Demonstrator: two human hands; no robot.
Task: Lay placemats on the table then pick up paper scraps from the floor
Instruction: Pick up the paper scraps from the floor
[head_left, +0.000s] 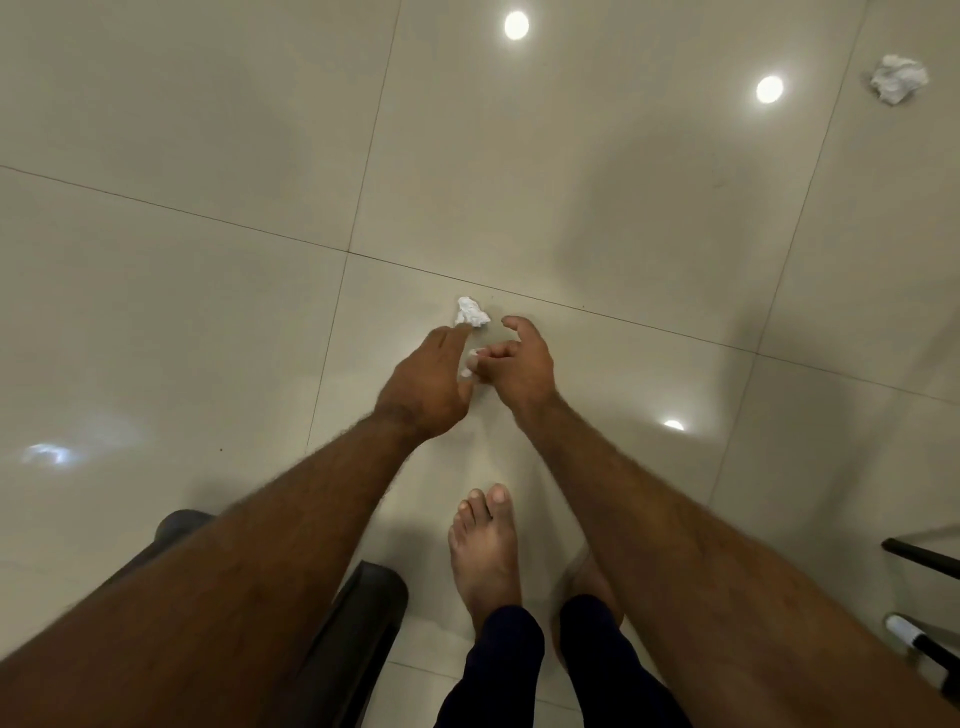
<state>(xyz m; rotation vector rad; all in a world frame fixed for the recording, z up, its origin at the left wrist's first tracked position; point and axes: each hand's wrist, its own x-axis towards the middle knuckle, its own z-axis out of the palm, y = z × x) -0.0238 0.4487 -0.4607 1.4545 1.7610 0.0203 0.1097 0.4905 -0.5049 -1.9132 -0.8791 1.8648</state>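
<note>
Bare forearms reach down over a bare foot (485, 545) toward the tiled floor (208, 260). Spread and empty, the left hand (428, 379) has a fingertip at a small crumpled paper scrap (471, 312) beside a tile joint. Curled fingers of the right hand (519, 366) pinch a white paper bit (470, 362). A 2nd, larger paper wad (898, 79) lies well apart, toward the far right. Light, soft and crushable, each should lift with a gentle pinch anywhere.

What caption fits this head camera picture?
Both hands reach for a small paper scrap on the tiled floor; a bigger crumpled scrap lies far off.
</note>
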